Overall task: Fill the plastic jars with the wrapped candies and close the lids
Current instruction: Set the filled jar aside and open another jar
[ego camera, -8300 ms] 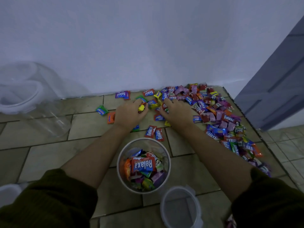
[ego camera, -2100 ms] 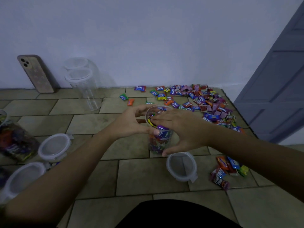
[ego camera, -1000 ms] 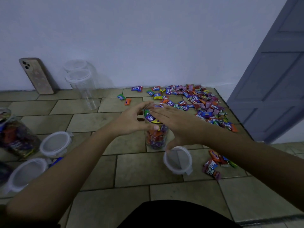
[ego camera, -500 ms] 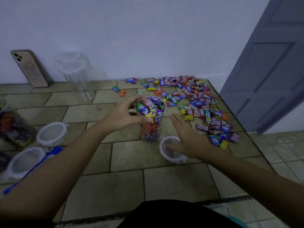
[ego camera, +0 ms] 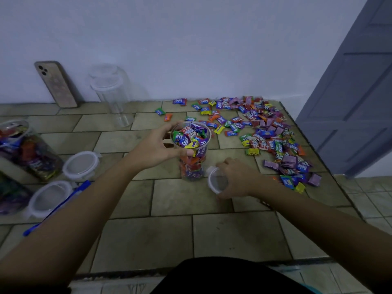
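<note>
Clear plastic jar (ego camera: 192,154), packed to the rim with bright wrapped candies (ego camera: 191,136), stands on the tan tiled floor (ego camera: 180,198) in the head view, the left hand (ego camera: 157,147) curled round its upper wall. Just beside it, the right hand (ego camera: 238,179) grips the round translucent lid (ego camera: 216,182) (low by the tiles). Filling looks done; next the lid needs lifting, centring over the mouth, then pressing down evenly.
</note>
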